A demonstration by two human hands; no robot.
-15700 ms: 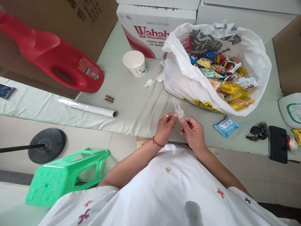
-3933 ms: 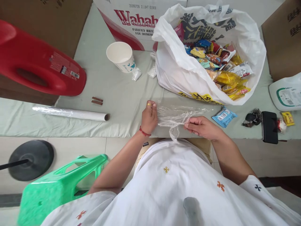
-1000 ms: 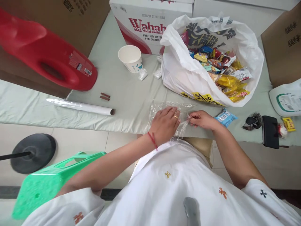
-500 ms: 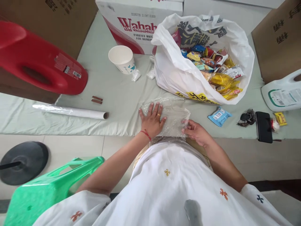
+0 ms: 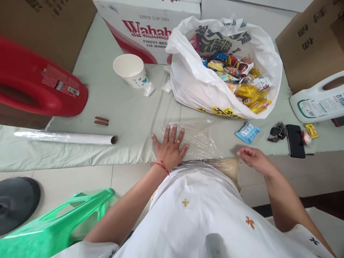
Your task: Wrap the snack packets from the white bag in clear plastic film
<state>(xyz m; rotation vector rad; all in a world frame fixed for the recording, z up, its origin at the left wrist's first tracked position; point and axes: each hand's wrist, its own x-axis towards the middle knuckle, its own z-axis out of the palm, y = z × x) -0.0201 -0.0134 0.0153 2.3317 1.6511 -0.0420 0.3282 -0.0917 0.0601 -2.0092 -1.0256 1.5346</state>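
A sheet of clear plastic film (image 5: 200,141) lies wrinkled over the table's front edge, part of it drooping toward my lap. My left hand (image 5: 170,145) presses flat on its left side, fingers spread. Right of the film, past the table edge, my right hand (image 5: 252,157) hovers with fingers curled together. I see nothing in it, and it looks apart from the film. A blue wrapped snack (image 5: 247,132) lies just beyond that hand. To the left rests a white roll (image 5: 67,137) with its hollow end facing me.
Behind the film stands a white plastic bag (image 5: 196,86) of wrapped snacks. A paper cup (image 5: 130,71), crumpled plastic bits (image 5: 148,89) and brown strips (image 5: 101,121) lie leftward. A red jug (image 5: 40,79) stands left; a phone (image 5: 295,141) and white jug (image 5: 319,102) right. A green stool (image 5: 53,222) is below.
My right hand has moved right, off the film's right edge. The film now lies flatter and spreads further right. My left hand stays pressed on it. The view has shifted slightly.
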